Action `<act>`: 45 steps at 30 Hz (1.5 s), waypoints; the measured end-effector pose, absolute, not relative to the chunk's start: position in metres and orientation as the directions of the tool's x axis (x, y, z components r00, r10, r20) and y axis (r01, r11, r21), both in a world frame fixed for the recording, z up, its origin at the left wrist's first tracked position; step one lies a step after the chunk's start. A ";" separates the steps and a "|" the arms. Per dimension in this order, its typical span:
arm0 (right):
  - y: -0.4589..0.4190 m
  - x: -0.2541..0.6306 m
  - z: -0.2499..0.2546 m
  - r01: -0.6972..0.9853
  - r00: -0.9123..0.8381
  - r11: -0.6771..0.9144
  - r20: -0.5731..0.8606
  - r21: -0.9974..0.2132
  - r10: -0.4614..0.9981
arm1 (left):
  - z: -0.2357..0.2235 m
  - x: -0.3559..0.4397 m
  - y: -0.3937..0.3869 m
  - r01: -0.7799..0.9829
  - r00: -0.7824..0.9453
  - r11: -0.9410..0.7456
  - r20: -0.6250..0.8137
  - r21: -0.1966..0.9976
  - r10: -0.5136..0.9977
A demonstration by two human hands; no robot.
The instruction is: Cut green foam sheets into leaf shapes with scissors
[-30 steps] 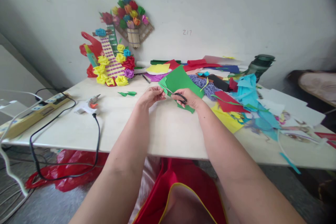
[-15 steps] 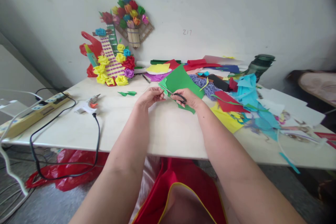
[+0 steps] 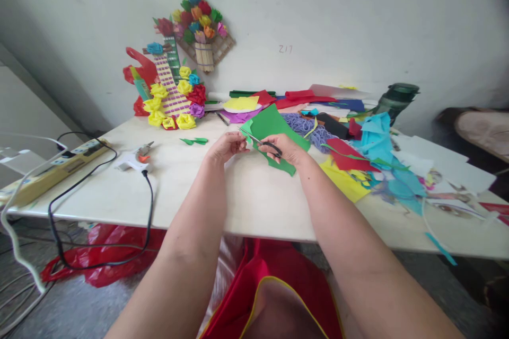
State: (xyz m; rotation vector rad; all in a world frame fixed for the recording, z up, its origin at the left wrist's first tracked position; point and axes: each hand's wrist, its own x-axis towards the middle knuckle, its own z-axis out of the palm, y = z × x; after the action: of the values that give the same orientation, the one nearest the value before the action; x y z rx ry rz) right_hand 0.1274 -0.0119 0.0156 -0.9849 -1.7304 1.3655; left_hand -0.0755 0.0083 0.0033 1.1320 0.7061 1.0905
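Observation:
My right hand (image 3: 284,147) is closed around the dark handles of a pair of scissors (image 3: 271,146), whose blades point left toward my other hand. My left hand (image 3: 229,145) pinches a small piece of green paper (image 3: 248,128) right at the blade tips. Behind and under the scissors lies a large green sheet (image 3: 272,124), with its lower corner showing below my right hand. How the small piece joins the large sheet is hard to make out. Two small green leaf-shaped cuttings (image 3: 194,141) rest on the table to the left.
Left on the table are a glue gun (image 3: 137,161) with its black cord and a power strip (image 3: 55,169). A paper-flower guitar shape (image 3: 170,85) stands behind. Purple yarn (image 3: 306,130), coloured paper scraps (image 3: 350,153) and a dark bottle (image 3: 393,100) occupy the right.
The large green sheet's top corner sits slightly lower and its bottom corner has shifted a little. Both hands stay nearly in place, and the whole view has moved slightly.

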 end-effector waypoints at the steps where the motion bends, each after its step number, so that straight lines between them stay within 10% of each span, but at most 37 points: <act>1: -0.012 0.127 0.016 0.136 -0.450 0.145 0.069 -0.980 0.890 | 0.003 -0.075 0.009 -0.309 0.330 0.035 0.073 0.950 0.941; 45: -0.013 0.133 0.019 0.187 -0.453 0.159 0.059 -0.970 0.890 | 0.001 -0.072 0.009 -0.246 0.417 -0.005 0.110 0.969 0.902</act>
State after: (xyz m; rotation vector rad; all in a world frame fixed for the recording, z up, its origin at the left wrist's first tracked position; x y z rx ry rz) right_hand 0.1326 -0.0129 0.0189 -1.0289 -1.7680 1.3359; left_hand -0.0715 0.0093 0.0010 1.2510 0.6834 1.0258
